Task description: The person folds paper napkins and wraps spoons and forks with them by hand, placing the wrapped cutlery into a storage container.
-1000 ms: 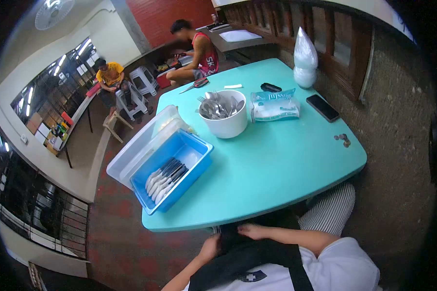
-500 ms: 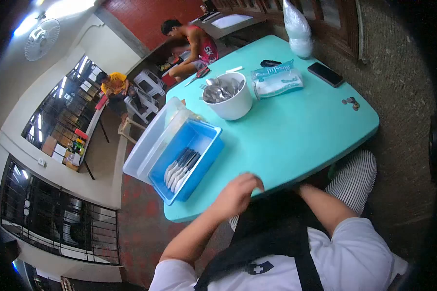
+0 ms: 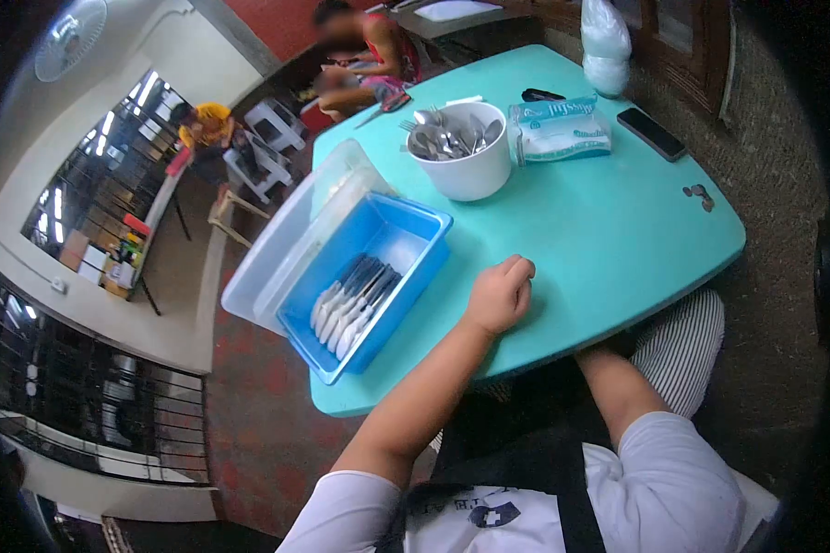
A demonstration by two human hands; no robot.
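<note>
My left hand [image 3: 501, 293] rests on the turquoise table [image 3: 609, 217] near its front edge. Its fingers are curled in, and nothing shows in them. Left of it is a blue tray [image 3: 438, 241] with a hinged clear lid [image 3: 318, 207] standing up. Inside lie several utensils [image 3: 355, 300] with white wrapping at one end. Beyond the hand stands a white tub [image 3: 470, 180] full of loose spoons and forks [image 3: 447, 138]. My right forearm [image 3: 618, 392] goes down past the table edge, which hides my right hand.
A tissue pack [image 3: 563, 134], a phone [image 3: 652, 135], coins [image 3: 701, 196], scissors [image 3: 385, 108] and a knotted plastic bag [image 3: 606, 55] lie on the table. One person [image 3: 378, 55] sits behind it, another [image 3: 214, 129] farther left near white plastic stools [image 3: 272, 152].
My left hand has moved from the table's front edge forward and right onto the tabletop, its fingers now curled. The view has shifted slightly.
</note>
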